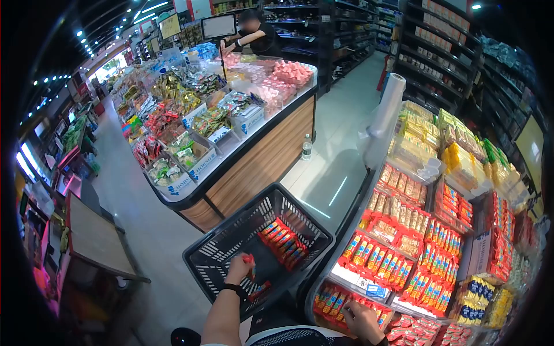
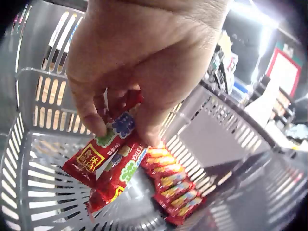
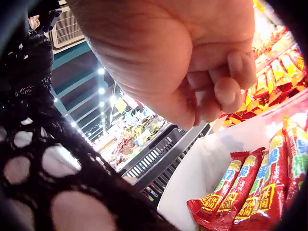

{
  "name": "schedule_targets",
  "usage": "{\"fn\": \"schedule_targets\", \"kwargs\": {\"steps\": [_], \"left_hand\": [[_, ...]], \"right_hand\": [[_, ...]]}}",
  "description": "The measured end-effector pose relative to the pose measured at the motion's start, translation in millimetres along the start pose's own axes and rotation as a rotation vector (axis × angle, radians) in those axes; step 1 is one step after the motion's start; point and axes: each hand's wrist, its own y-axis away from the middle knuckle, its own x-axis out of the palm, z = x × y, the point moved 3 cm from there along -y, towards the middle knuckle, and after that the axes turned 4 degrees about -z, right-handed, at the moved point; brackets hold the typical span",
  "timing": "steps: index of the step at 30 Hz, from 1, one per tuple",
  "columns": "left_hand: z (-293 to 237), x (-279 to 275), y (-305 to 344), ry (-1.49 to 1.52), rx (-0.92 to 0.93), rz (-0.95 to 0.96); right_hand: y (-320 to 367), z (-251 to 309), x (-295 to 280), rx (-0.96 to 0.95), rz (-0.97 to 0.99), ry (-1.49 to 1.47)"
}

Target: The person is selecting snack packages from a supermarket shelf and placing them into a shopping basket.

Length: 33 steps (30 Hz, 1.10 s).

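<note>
My left hand (image 1: 239, 269) reaches into a black plastic shopping basket (image 1: 306, 209). Between thumb and fingers it pinches red snack-stick packets (image 2: 91, 159); two show in the left wrist view, hanging over the basket floor. Beside them, a row of similar red packets (image 1: 283, 243) lies on the basket's bottom, with another small red packet (image 1: 259, 290) near my wrist. My right hand (image 1: 363, 320) hovers over a bin of red snack-stick packets (image 3: 250, 192). Its fingers (image 3: 228, 94) are loosely curled, and nothing shows in them.
To the right, tiered bins hold more red packets (image 1: 375, 256) and yellow snack bags (image 1: 418, 132). A plastic bag roll (image 1: 389, 101) stands above them. Ahead is a wood-panelled candy counter (image 1: 254, 155) with a person (image 1: 257, 37) behind it. A bottle (image 1: 306, 147) stands on the floor.
</note>
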Motion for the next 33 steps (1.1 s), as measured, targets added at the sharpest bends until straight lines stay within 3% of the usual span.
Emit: {"fn": "schedule_targets", "kwargs": {"steps": [1, 3, 4, 5, 7, 8, 13, 15, 17, 19, 21, 24, 27, 29, 33], "left_hand": [[-11, -7, 4, -0.006, 0.003, 0.0], [-44, -27, 18, 0.361, -0.043, -0.042], [-83, -43, 39, 0.462, 0.046, -0.051], [-95, -42, 44, 0.456, 0.051, -0.05], [-115, -39, 53, 0.734, 0.134, -0.001], [-140, -38, 68, 0.758, 0.158, 0.049], [-241, 2, 142, 0.662, 0.25, 0.336], [-267, 28, 173, 0.71, 0.215, 0.609], [-271, 63, 190, 0.709, 0.337, 0.758], [-288, 72, 209, 0.752, 0.255, 0.868], [-299, 75, 219, 0.74, 0.23, 0.918], [-293, 92, 221, 0.599, 0.197, 0.914], [-295, 93, 228, 0.736, 0.201, 0.993], [-307, 85, 237, 0.764, 0.196, 0.993], [-293, 94, 234, 0.621, 0.183, 1.0]], "right_hand": [[0, 2, -2, 0.003, -0.003, -0.005], [-2, 10, -8, -0.048, -0.031, -0.042], [-3, 16, -14, -0.084, -0.034, -0.029], [-3, 17, -15, -0.081, -0.039, -0.034], [-2, 17, -15, -0.092, -0.079, -0.06], [0, 14, -14, -0.013, -0.006, -0.077], [-3, 29, -27, 0.006, -0.043, -0.233], [-5, 36, -35, 0.005, -0.115, -0.234], [-1, 37, -40, -0.01, -0.134, -0.215], [8, 29, -41, 0.201, -0.159, -0.338], [14, 13, -39, 0.167, -0.226, -0.399], [25, 6, -43, 0.178, -0.248, -0.457], [29, 8, -50, 0.169, -0.348, -0.47], [29, 0, -45, 0.283, -0.305, -0.578], [33, -10, -38, 0.322, -0.312, -0.643]]}}
